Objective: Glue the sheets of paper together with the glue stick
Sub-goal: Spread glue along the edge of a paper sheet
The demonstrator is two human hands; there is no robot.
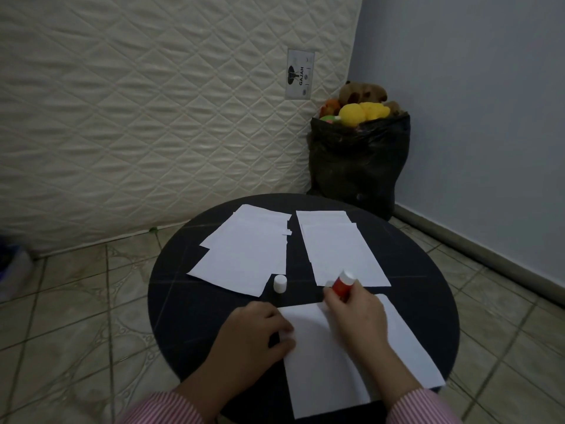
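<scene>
A white sheet of paper [324, 371] lies at the near side of the round black table [189, 304]. My left hand [253, 328] presses down on its left edge with the fingers spread flat. My right hand [354, 310] grips a red glue stick [343, 285] and holds it tilted over the sheet's top edge, white end pointing up and away. The glue stick's white cap [280, 283] stands upright on the table. Two stacks of white sheets lie farther back: a left stack [244, 252] and a right stack [336, 249].
A quilted mattress [153, 117] leans against the wall behind the table. A black bag [357, 166] full of plush toys stands in the corner on the tiled floor. A blue-grey wall [489, 117] runs along the right.
</scene>
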